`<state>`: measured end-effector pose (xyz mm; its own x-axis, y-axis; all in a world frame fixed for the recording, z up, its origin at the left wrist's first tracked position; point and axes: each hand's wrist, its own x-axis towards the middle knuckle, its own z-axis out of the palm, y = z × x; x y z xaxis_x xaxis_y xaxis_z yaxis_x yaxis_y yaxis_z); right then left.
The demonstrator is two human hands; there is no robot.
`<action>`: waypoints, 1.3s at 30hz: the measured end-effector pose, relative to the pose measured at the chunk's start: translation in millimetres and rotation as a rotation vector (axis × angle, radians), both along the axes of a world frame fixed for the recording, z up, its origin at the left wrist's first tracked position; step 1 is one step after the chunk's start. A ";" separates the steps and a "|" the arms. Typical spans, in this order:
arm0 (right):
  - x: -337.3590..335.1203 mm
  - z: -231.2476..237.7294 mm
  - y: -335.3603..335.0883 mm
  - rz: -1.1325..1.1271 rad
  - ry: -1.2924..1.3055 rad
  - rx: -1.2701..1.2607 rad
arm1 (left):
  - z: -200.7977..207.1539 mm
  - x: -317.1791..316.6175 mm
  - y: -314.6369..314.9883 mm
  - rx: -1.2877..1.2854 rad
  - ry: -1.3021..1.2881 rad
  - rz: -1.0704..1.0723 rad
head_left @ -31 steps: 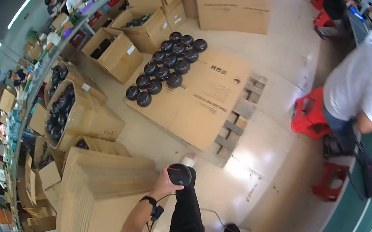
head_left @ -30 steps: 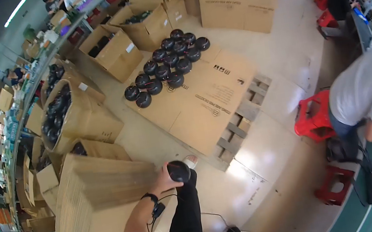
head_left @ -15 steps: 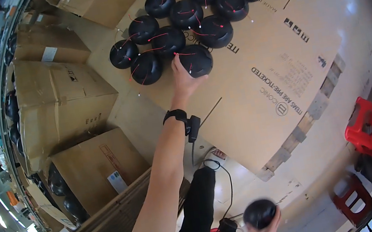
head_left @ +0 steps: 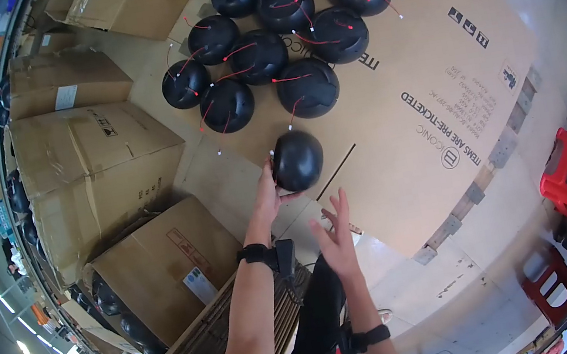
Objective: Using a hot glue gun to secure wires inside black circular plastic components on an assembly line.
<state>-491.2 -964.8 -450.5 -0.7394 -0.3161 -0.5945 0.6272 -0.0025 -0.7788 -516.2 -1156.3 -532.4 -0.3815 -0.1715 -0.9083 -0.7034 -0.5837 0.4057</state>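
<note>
The smooth black rounded shell [head_left: 299,161] had passed from the right hand [head_left: 340,246] to the left hand [head_left: 269,193], whose fingers clasped its side; the right's stood apart.

Fourteen black balls [head_left: 285,8] show around twelve o'clock, and a fifteenth ball [head_left: 299,161] near centre. Between five and eight: one left hand [head_left: 267,196], one right hand [head_left: 340,246], two wristbands [head_left: 257,255]. Two red stools [head_left: 561,189] stand at three to four.

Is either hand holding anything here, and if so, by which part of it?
The left hand holds a smooth black rounded object by its lower-left side, as seen in the picture. The right hand is open and holds nothing.
</note>
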 end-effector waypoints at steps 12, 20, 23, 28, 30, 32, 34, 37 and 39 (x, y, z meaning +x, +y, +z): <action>-129.2 -54.1 -42.1 0.055 0.113 0.328 | -9.6 -22.7 66.7 -0.741 0.413 0.028; -93.2 -41.5 -18.6 0.068 -0.422 0.245 | 3.1 12.2 67.6 -0.862 0.401 -0.112; -86.5 -63.9 -55.8 0.072 -0.449 0.144 | -5.4 21.0 44.5 -1.094 0.223 -0.200; -79.5 -73.5 -54.7 0.090 -0.191 0.018 | 5.8 1.8 26.9 -0.678 0.270 -0.019; -54.2 -73.5 -16.7 0.117 -0.146 0.053 | 0.4 0.3 26.6 -0.636 0.256 -0.060; -8.9 -67.8 5.2 0.178 -0.144 0.046 | -18.8 15.6 -7.0 -0.559 0.289 0.158; 39.8 -65.5 58.6 0.256 -0.255 0.059 | -20.3 29.0 -9.8 -0.594 0.259 0.160; 118.6 -46.6 215.8 0.477 0.000 0.618 | 6.4 30.2 67.0 -0.560 0.018 -0.209; 153.3 -26.2 264.9 0.627 0.013 0.715 | 11.8 59.1 40.2 -0.517 -0.072 -0.918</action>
<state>-337.9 -699.8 -476.7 -0.5666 -0.2225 -0.7934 0.3431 0.8117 -0.4726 -457.1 -1116.1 -520.7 -0.5094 -0.2175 -0.8326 -0.8198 0.4166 0.3928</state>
